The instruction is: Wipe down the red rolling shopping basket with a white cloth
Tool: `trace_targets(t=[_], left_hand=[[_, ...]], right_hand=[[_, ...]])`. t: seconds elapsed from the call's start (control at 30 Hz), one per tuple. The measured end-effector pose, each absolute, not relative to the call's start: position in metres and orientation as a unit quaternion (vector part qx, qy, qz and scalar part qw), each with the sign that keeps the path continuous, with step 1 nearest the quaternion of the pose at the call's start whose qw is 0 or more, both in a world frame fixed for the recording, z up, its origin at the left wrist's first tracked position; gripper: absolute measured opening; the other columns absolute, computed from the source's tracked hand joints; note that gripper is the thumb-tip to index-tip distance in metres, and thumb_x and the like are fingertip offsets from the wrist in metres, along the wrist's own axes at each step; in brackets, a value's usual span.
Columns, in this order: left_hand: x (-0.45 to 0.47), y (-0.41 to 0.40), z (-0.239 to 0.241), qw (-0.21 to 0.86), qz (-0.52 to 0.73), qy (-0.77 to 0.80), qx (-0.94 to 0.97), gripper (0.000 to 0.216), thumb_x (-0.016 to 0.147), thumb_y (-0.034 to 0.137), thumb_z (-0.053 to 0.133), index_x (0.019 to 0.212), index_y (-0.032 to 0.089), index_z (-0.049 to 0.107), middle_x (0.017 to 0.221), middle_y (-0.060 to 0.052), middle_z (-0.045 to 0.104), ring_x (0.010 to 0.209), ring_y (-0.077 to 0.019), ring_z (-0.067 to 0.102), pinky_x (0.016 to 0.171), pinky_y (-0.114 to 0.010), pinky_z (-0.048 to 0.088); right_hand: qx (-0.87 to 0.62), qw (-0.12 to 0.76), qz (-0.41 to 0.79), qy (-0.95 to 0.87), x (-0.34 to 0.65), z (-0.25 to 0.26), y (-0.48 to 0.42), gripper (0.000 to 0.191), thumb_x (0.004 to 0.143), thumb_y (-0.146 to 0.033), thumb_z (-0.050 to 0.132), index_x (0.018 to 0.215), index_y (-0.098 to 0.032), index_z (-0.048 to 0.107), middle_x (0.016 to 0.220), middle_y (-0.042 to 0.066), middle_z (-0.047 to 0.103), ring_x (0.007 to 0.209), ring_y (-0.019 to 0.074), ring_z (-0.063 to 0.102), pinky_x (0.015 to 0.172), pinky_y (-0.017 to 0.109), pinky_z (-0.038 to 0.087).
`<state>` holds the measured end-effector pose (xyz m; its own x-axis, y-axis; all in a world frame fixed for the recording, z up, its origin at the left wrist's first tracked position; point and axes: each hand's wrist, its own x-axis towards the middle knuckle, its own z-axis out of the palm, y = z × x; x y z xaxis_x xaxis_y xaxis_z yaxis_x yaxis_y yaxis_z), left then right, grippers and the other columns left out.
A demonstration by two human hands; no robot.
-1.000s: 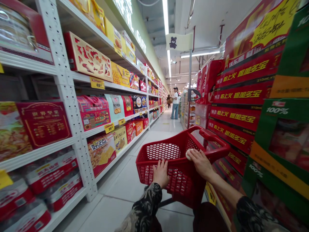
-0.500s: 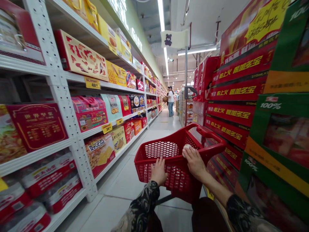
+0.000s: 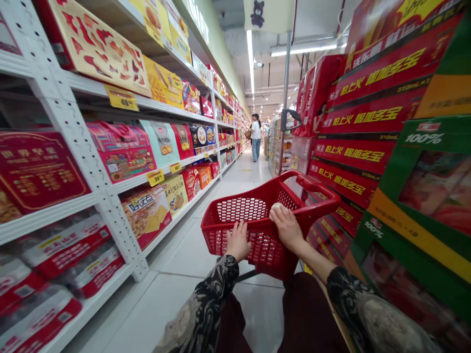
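As the view dips since a second ago, the red perforated plastic shopping basket (image 3: 257,220) stays mid-aisle, near. Left hand (image 3: 237,241) still curls closed over its near rim; right hand (image 3: 286,226) presses a whitish cloth (image 3: 274,209) there, fingers bent. Pushing continues, judging by nearer shelves.

A yellow price tag (image 3: 121,97) on the upper shelf reads 49, another (image 3: 155,177) lower reads 39; a green carton (image 3: 423,162) shows "100%".

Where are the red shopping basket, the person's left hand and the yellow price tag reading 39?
red shopping basket (image 3: 243,214): head view, on the far mesh wall.
left hand (image 3: 238,242): head view, on the back of the hand.
yellow price tag (image 3: 155,177): head view, on its face.
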<state>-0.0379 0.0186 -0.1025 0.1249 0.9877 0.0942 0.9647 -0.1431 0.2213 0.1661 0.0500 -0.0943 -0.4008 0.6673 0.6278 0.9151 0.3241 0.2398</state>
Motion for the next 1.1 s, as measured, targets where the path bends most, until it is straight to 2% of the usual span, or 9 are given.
trace_targets(t=[0.17,0.27,0.5,0.63,0.83,1.1], left_hand=[[-0.066,0.027,-0.102,0.039,0.105,0.687,0.718,0.071,0.072,0.026,0.046,0.14,0.017,0.024,0.15,-0.007,0.02,0.137,-0.0235,0.014,0.109,-0.051,0.017],[-0.087,0.033,-0.104,0.038,0.085,0.718,0.69,0.074,0.07,0.02,0.046,0.14,0.018,0.023,0.15,-0.007,0.019,0.138,-0.0244,0.014,0.106,-0.057,0.016],[-0.092,0.029,-0.106,0.027,0.087,0.714,0.694,0.074,0.068,0.021,0.048,0.139,0.019,0.026,0.15,-0.007,0.019,0.137,-0.0246,0.016,0.106,-0.058,0.017],[-0.095,0.027,-0.106,0.022,0.092,0.7,0.708,0.073,0.068,0.022,0.047,0.139,0.018,0.027,0.149,-0.006,0.022,0.137,-0.024,0.017,0.107,-0.057,0.015],[-0.106,0.025,-0.11,0.037,0.099,0.742,0.662,0.075,0.069,0.025,0.047,0.14,0.015,0.023,0.15,-0.007,0.019,0.137,-0.026,0.016,0.106,-0.055,0.02],[-0.096,0.018,-0.11,0.038,0.115,0.723,0.68,0.074,0.067,0.026,0.049,0.137,0.019,0.03,0.148,-0.006,0.027,0.134,-0.0267,0.021,0.107,-0.052,0.02]], right_hand=[[-0.485,0.198,-0.309,-0.794,0.174,-0.087,0.061,0.044,0.083,-0.006,0.034,0.122,-0.016,0.054,0.129,0.007,0.053,0.122,0.0247,0.041,0.103,0.042,0.027],[-0.502,0.225,-0.354,-0.756,0.215,-0.075,0.063,0.045,0.083,-0.004,0.033,0.121,-0.015,0.054,0.128,0.008,0.054,0.12,0.0246,0.043,0.102,0.042,0.029],[-0.529,0.265,-0.409,-0.694,0.25,-0.071,0.067,0.042,0.084,-0.007,0.033,0.118,-0.015,0.056,0.123,0.01,0.057,0.117,0.0253,0.044,0.097,0.04,0.033],[-0.536,0.263,-0.387,-0.703,0.248,-0.069,0.076,0.038,0.084,-0.01,0.036,0.116,-0.016,0.057,0.119,0.01,0.059,0.113,0.0248,0.046,0.096,0.04,0.033],[-0.551,0.255,-0.347,-0.715,0.254,-0.061,0.084,0.035,0.086,-0.014,0.037,0.115,-0.013,0.056,0.118,0.012,0.058,0.109,0.0249,0.045,0.093,0.037,0.032],[-0.48,0.242,-0.202,-0.819,0.16,-0.086,0.078,0.03,0.092,-0.023,0.032,0.105,-0.017,0.059,0.106,0.009,0.061,0.096,0.0203,0.051,0.088,0.032,0.034]])
